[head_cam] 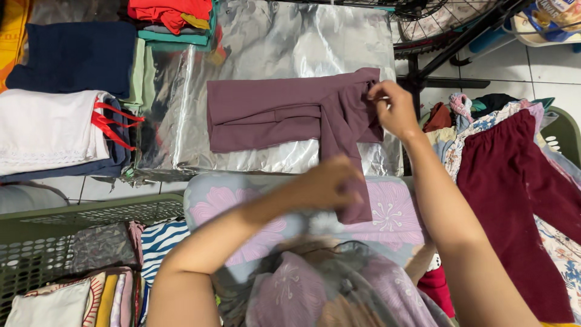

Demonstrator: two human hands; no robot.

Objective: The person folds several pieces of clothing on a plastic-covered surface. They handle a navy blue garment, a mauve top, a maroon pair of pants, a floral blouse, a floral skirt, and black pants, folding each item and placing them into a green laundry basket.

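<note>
- Far left — a green basket (36,218) holds folded clothes (109,284) stood on edge, striped and patterned.
- Above it lie folded stacks: a white piece (51,130) with red straps on a dark one, and a navy piece (75,54) behind.
- At top, a red and teal stack (172,18) sits at the edge of the foil sheet (266,42).
- The foil sheet covers the work surface; a mauve garment (272,115) lies flat on it, partly folded into a long band, with one narrow part hanging down over the near edge onto a floral cushion (230,206).
- Left hand (324,181) is closed around the hanging part of the garment near its lower end — the hand is blurred, so how the fingers sit cannot be told.
- Right hand (393,109) pinches the garment's upper right corner between thumb and fingertips, at the foil's right edge.
- Right of the arm, a second basket (563,130) is heaped with unfolded clothes; a maroon piece (514,194) lies on top.
- Top right, a fan (436,18) on a black stand stands on the tiled floor.
</note>
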